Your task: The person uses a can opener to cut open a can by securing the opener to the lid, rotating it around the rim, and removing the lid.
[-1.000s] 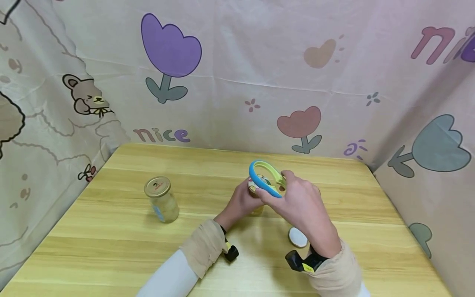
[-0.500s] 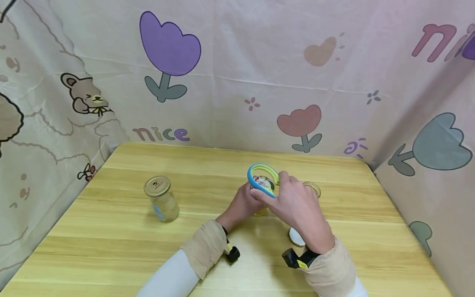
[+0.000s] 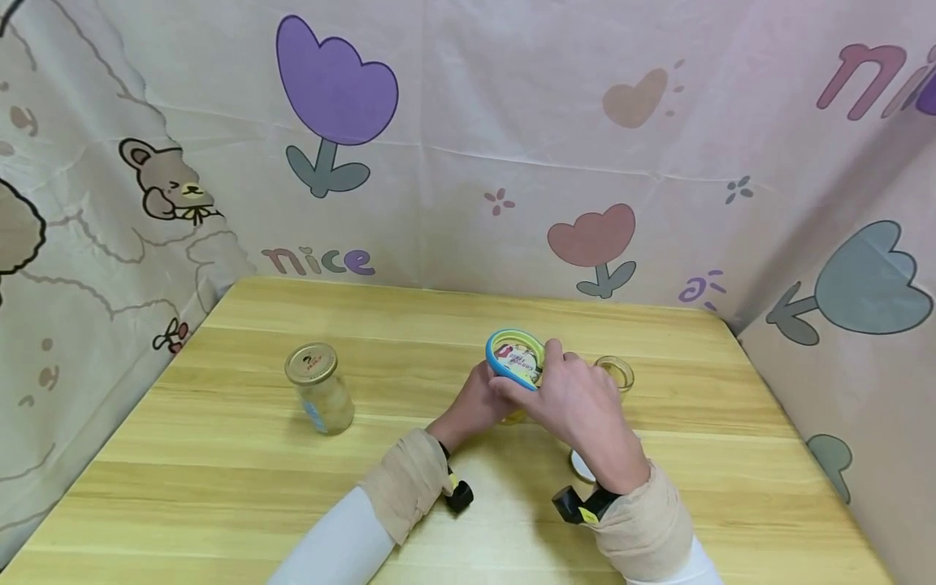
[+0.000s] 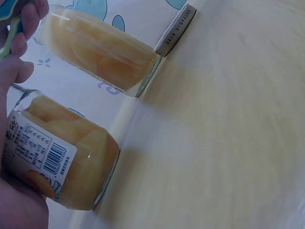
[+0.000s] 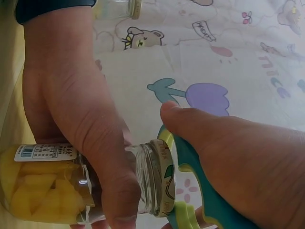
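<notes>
My left hand (image 3: pixel 474 406) grips a glass jar (image 5: pixel 43 191) of yellow fruit pieces around its upper body. The jar stands upright on the table, with a barcode label (image 4: pixel 43 148) on its side. A printed lid (image 3: pixel 517 359) covers its mouth. In my right hand (image 3: pixel 585 406) is a blue and green jar opener (image 3: pixel 497 370), held by its handle. From above, the opener's loop frames the lid. The right wrist view has the loop's green inner side at the lid's rim; how firmly it bears there, I cannot tell.
A closed jar (image 3: pixel 325 394) with a gold lid stands at the left on the wooden table (image 3: pixel 409 341). Behind my right hand is a lidless jar (image 3: pixel 616 372) with fruit in it. A loose lid (image 3: pixel 582 465), pale side up, lies partly hidden below my right wrist.
My right hand has lowered the jar opener from a tilted position above the lid until its loop frames the lid. My left hand keeps its grip on the jar.
</notes>
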The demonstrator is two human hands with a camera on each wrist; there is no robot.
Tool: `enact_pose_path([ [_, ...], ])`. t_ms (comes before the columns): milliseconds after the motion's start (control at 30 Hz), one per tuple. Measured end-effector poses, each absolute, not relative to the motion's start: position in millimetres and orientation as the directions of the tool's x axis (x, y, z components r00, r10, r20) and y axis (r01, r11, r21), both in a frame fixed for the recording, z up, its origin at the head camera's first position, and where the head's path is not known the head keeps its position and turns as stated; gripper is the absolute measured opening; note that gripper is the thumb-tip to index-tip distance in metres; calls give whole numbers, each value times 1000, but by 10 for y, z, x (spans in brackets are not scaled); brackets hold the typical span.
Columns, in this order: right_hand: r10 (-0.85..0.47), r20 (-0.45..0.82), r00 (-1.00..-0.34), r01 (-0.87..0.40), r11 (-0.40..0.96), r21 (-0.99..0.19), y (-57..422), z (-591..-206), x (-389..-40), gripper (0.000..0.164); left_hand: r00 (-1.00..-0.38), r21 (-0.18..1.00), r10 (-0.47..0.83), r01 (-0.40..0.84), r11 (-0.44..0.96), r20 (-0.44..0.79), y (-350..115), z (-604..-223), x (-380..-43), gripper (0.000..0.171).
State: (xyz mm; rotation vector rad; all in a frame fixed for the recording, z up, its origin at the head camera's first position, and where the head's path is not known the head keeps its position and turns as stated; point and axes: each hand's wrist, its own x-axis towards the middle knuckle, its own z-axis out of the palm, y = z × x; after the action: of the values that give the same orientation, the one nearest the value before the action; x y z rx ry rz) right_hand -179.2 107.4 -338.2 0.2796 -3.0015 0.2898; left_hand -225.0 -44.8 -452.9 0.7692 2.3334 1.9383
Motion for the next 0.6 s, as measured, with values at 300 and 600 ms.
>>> enact_pose_path([
  [300, -147, 109, -983, -163, 976, -147, 1039, -3400, -1791, 90, -863, 916, 389, 388, 102, 322, -469, -4537, -2261, 54],
  [600, -133, 82, -988, -143, 980, -137, 1049, -3389, -1758, 90, -869, 908, 392, 388, 157, 303, -468, -4527, -2285, 52],
])
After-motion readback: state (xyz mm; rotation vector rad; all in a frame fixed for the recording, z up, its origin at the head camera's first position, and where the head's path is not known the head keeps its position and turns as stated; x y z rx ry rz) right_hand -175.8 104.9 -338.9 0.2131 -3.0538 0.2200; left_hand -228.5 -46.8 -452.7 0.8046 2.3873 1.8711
